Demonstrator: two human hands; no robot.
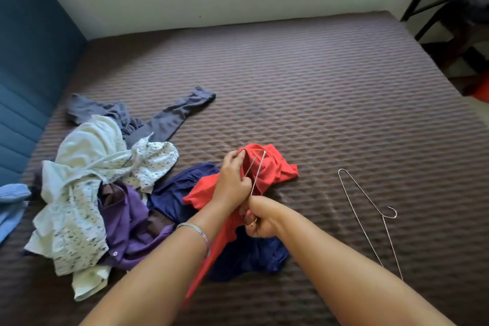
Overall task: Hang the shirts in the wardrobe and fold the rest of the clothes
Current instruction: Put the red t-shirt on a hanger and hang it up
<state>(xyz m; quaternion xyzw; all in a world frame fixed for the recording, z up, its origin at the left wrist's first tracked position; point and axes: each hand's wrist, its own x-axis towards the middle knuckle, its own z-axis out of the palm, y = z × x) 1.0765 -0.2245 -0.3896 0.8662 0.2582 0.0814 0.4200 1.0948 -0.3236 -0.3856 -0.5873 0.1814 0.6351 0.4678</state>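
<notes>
— What are the hands doing?
— The left hand (pixel 232 180) pinches the red shirt (pixel 270 169) around a wire hanger (pixel 257 173); the right hand (pixel 262 216), just below it, grips the hanger's lower end with more red cloth.
— And around them?
— Under the right hand lies a navy garment (pixel 180 188). Left of the left hand is a pile: purple shirt (pixel 129 222), white printed shirt (pixel 79 209), grey trousers (pixel 164 119). Right of both hands, apart on the bed (pixel 317 87), lies a second wire hanger (pixel 370 209).

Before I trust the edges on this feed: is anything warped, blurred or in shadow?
Head view: wide-angle bending curves the mattress edges and far wall; the red shirt smears into motion blur low down near the left hand; soft daylight, faint shadows; the spare wire hanger reads sharp.
</notes>
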